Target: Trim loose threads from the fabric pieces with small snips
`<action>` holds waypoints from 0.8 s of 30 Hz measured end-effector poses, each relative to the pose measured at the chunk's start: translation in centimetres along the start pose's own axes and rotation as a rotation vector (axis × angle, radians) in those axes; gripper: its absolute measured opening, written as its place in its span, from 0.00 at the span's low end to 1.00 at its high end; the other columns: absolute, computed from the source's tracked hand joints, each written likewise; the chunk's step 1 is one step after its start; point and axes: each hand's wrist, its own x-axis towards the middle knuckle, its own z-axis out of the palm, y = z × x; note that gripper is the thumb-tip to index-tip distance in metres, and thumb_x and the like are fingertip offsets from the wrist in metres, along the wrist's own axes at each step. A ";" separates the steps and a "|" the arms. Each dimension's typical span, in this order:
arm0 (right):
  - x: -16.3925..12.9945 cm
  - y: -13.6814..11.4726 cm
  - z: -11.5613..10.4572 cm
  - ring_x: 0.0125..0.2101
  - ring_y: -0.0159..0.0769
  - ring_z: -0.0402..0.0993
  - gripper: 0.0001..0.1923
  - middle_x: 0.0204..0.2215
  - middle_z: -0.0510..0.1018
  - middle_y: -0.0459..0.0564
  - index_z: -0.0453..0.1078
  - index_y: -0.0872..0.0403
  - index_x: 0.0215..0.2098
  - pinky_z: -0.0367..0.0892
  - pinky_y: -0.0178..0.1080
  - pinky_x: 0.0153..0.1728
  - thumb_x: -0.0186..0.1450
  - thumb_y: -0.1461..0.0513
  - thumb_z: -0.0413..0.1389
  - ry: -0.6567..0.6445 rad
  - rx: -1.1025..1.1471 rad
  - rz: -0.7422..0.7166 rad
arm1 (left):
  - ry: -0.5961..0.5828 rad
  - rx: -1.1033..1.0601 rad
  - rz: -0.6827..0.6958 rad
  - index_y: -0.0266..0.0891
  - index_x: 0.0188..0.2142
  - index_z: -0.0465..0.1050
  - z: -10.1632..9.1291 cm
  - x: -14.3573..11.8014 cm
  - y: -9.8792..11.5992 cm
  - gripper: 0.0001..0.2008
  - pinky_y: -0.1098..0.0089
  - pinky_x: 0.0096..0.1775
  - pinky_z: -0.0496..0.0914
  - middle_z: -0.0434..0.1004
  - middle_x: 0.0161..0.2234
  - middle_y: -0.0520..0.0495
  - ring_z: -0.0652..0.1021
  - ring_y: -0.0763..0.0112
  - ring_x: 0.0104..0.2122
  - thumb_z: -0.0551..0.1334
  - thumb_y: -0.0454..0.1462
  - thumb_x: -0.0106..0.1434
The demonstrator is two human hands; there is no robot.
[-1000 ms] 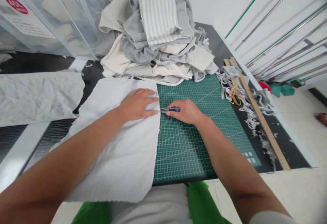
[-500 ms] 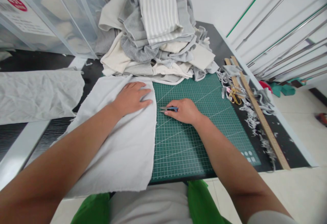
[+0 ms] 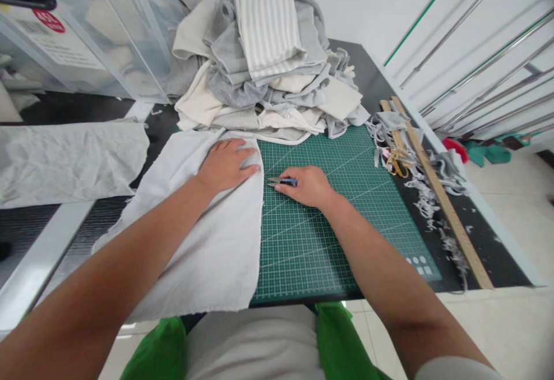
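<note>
My left hand (image 3: 227, 164) lies flat, fingers spread, on a pale grey cloth (image 3: 208, 235) that covers the left part of a green cutting mat (image 3: 337, 218). My right hand (image 3: 307, 186) rests on the mat just right of the cloth's edge and grips small blue-handled thread snips (image 3: 280, 182). The snips' blades point left toward the cloth edge, a short way from it.
A heap of folded grey, cream and striped fabric (image 3: 264, 62) stands behind the mat. Another grey cloth (image 3: 69, 160) lies at the left. Wooden rulers (image 3: 437, 195), gold scissors (image 3: 396, 160) and fabric scraps lie along the right. Clear plastic bins (image 3: 86, 33) stand at the back left.
My left hand has dragged the pale cloth leftward, uncovering more mat. The snips in my right hand are now apart from the cloth edge.
</note>
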 end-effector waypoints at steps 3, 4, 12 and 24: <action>0.0 -0.1 0.0 0.34 0.40 0.79 0.18 0.33 0.85 0.46 0.80 0.46 0.44 0.63 0.39 0.34 0.65 0.45 0.59 0.011 -0.018 0.006 | 0.001 0.025 -0.032 0.47 0.59 0.71 -0.1 0.3 0.3 0.26 0.50 0.61 0.64 0.67 0.63 0.41 0.69 0.48 0.61 0.56 0.54 0.68; 0.0 -0.1 0.0 0.34 0.40 0.79 0.18 0.33 0.85 0.46 0.80 0.46 0.44 0.63 0.39 0.34 0.65 0.45 0.59 0.015 -0.022 0.010 | -0.002 0.034 -0.039 0.47 0.59 0.71 -0.2 0.4 0.4 0.25 0.49 0.60 0.64 0.67 0.63 0.41 0.69 0.48 0.61 0.56 0.54 0.69; 0.1 -0.2 0.0 0.33 0.40 0.78 0.17 0.33 0.84 0.46 0.79 0.46 0.42 0.62 0.39 0.33 0.65 0.46 0.59 0.036 -0.002 0.023 | -0.069 0.080 0.010 0.42 0.55 0.75 -2.5 0.7 0.7 0.23 0.53 0.61 0.64 0.72 0.59 0.41 0.73 0.50 0.58 0.57 0.48 0.66; 0.1 -0.2 0.1 0.38 0.41 0.80 0.20 0.39 0.85 0.45 0.78 0.46 0.49 0.66 0.39 0.38 0.65 0.46 0.59 0.027 -0.008 0.030 | -0.074 -0.118 0.204 0.40 0.55 0.76 -0.9 -2.2 2.7 0.24 0.54 0.61 0.67 0.72 0.58 0.39 0.73 0.52 0.58 0.63 0.49 0.64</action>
